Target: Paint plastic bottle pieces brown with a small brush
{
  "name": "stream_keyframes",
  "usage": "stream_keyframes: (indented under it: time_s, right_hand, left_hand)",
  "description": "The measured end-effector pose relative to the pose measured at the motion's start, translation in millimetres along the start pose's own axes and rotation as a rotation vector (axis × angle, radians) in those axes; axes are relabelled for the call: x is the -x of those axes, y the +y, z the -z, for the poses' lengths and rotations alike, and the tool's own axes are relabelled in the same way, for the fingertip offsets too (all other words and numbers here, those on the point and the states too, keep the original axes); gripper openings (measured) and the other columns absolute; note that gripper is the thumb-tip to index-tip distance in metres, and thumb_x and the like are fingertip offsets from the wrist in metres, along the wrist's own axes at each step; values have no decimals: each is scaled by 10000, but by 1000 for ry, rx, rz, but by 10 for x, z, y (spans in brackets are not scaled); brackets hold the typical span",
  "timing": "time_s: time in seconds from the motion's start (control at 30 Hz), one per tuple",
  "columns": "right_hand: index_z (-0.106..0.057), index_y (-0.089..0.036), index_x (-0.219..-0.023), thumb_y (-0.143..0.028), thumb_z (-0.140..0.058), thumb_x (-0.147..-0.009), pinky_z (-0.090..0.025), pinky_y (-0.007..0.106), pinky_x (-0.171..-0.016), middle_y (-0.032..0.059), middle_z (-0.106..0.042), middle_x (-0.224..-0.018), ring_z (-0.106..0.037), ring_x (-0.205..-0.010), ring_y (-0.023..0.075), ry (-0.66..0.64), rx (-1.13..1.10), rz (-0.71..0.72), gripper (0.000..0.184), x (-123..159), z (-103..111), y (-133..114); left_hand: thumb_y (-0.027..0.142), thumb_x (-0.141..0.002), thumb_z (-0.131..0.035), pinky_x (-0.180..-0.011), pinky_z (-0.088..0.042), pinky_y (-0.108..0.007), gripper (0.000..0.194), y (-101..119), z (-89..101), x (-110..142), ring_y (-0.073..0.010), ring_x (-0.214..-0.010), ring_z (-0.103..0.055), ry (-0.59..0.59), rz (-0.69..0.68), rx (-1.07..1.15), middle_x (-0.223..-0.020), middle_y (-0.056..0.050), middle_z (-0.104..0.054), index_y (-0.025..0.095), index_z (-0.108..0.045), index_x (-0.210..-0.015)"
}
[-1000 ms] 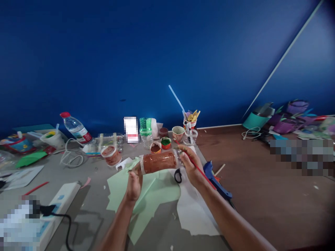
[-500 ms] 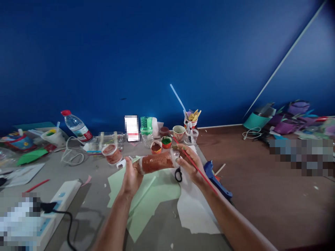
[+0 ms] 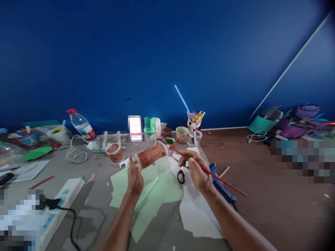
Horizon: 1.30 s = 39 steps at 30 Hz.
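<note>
Rims (image 3: 137, 161) seemingly unfinished, my left hand (image 3: 135, 178) is holding a brown-painted plastic cylinder (image 3: 152, 154), my right hand (image 3: 200, 170) a thin red brush (image 3: 225, 181).

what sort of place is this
Probably a craft workspace: the left hand holds a reddish-brown-coated clear plastic cylinder, the right hand holds a long, thin red stick, apparently a paintbrush, and jagged pale green paper lies on the grey table.

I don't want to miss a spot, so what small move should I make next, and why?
Probably sweep the red brush over the brown cylinder near its far end: the right hand holds the brush close by, the left hand steadies the opposite end, and clear plastic shows past the brown.
</note>
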State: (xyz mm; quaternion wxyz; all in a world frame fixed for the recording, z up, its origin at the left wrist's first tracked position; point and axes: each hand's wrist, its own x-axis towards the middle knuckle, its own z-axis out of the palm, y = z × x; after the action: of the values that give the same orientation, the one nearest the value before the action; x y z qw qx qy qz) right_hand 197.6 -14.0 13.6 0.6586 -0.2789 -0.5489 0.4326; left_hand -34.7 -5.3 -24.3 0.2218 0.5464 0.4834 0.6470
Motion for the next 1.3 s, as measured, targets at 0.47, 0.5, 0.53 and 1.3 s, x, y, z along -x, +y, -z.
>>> stream_keyframes:
  time_s: [0.47,0.5,0.53,1.3]
  right_hand:
    - [-653,-201,-961,-293,-506,-903,-455,314,-602,38,-706,-716,-547,-624,164,-21,170,-8,183,4,-49,-47]
    - [-654,-202,-956,-290,-506,-899,-454,313,-598,37,-706,-715,-545,-618,163,-23,189,-7,181,2,-50,-51]
    - [-656,-204,-950,-284,-506,-896,-452,310,-592,34,-706,-714,-542,-612,162,-25,208,-7,178,0,-51,-55]
    - [-680,-215,-931,-213,-484,-901,-414,280,-590,10,-689,-713,-552,-621,143,-86,259,35,198,43,0,-36]
  left_hand:
    - [719,-857,-334,-1178,-156,-510,646,40,-4,18,-345,-1325,-429,60,-108,-187,-950,-125,-692,203,-724,-851]
    - [713,-860,-337,-1178,-151,-508,637,53,-4,15,-344,-1318,-434,65,-116,-193,-923,-122,-687,205,-720,-835]
    - [704,-866,-335,-1180,-142,-503,627,68,-6,12,-340,-1299,-452,65,-127,-195,-894,-117,-682,207,-715,-824]
    - [664,-909,-312,-922,-483,-393,638,96,-29,-19,-257,-961,-646,210,26,-103,-957,-141,-706,138,-666,-976]
